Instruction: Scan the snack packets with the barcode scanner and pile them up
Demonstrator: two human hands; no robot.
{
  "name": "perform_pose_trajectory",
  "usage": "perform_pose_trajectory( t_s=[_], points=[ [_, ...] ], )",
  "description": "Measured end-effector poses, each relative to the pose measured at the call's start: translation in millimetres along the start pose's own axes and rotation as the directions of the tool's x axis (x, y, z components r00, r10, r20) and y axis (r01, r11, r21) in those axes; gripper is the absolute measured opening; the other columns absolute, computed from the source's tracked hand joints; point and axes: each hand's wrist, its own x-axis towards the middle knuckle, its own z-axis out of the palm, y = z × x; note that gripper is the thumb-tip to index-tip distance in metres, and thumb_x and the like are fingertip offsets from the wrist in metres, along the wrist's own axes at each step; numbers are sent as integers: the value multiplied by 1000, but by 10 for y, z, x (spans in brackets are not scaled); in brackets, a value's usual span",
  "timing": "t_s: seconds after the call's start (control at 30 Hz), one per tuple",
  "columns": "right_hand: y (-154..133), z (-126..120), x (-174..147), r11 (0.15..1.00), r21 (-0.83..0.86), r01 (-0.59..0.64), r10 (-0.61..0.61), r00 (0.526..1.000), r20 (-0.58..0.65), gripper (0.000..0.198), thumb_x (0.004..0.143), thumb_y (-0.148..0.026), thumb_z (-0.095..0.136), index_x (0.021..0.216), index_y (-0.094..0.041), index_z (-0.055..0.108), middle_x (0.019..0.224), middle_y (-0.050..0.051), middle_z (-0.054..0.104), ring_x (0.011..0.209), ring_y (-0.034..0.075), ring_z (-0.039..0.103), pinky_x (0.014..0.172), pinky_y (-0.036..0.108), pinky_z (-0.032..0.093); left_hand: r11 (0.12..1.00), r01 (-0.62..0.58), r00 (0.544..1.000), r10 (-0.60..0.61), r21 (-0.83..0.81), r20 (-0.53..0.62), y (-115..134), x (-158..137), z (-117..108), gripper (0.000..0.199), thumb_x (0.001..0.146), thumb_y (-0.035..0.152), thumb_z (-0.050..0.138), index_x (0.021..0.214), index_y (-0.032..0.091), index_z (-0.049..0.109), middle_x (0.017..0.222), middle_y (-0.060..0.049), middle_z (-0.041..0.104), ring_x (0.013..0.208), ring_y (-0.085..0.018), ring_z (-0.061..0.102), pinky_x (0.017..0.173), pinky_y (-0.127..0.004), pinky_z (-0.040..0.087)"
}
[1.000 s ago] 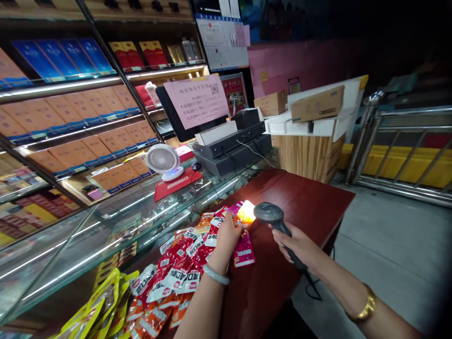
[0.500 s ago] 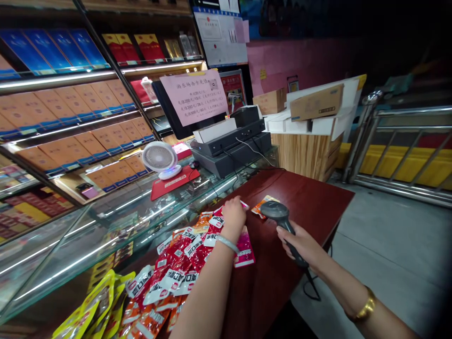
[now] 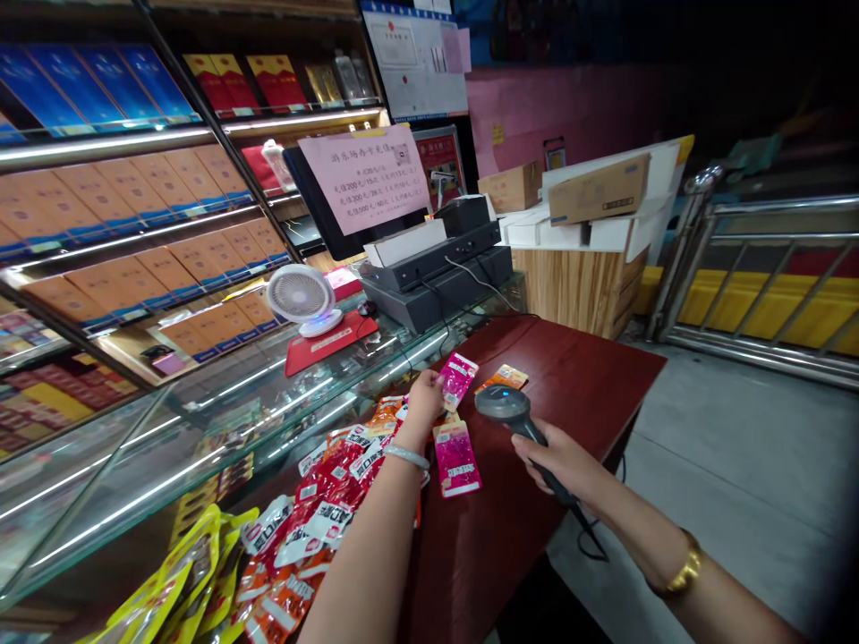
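My left hand (image 3: 428,394) pinches the left edge of a pink snack packet (image 3: 460,380), which is tilted up off the dark red table (image 3: 537,344). In my right hand (image 3: 560,461) is a grey barcode scanner (image 3: 505,404), fingers wrapped round its handle, its head pointing left toward the packets. A second pink packet (image 3: 457,458) lies flat just below my left hand. Behind the scanner head rests an orange packet (image 3: 505,377). Red-and-white snack packets (image 3: 335,483) are heaped left of my left forearm, with orange packets (image 3: 288,590) at the near end.
Yellow packets (image 3: 181,581) lie at the near left. A glass display counter (image 3: 228,420) runs along the table's left side. On it stand a small white fan (image 3: 301,295) and a dark cash register (image 3: 429,286). A metal railing (image 3: 771,277) is at the right.
My left hand has shifted slightly left and now holds up a pink packet, uncovering the other pink one below. The scanner has moved a little left.
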Motion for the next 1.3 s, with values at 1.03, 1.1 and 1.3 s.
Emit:
perform_pose_trajectory(
  t_s=[1.03, 1.1, 1.3],
  points=[
    [91, -50, -183, 999, -20, -41, 42, 997, 62, 46, 83, -57, 67, 105, -21, 50, 57, -11, 44, 40, 6, 39, 37, 17, 29, 771, -276, 915, 28, 574, 401, 110, -676, -415, 19, 83, 34, 64, 94, 19, 67, 98, -11, 71, 93, -25, 66, 81, -32, 47],
    [81, -51, -216, 999, -8, -39, 39, 998, 56, 47, 83, -57, 68, 108, -21, 50, 56, -11, 43, 39, 6, 38, 37, 17, 29, 871, -200, 952, 65, 448, 299, 124, -661, -356, 18, 89, 33, 57, 99, 18, 63, 94, -10, 70, 86, -22, 66, 77, -31, 48],
    [17, -72, -252, 1000, 11, -18, 18, 999, 26, 46, 82, -58, 68, 106, -21, 51, 55, -11, 45, 39, 6, 39, 38, 18, 29, 962, 156, 971, -108, -222, 214, 227, -636, -59, 21, 93, 25, 52, 113, 19, 51, 78, 0, 61, 62, -13, 60, 58, -28, 54]
  ],
)
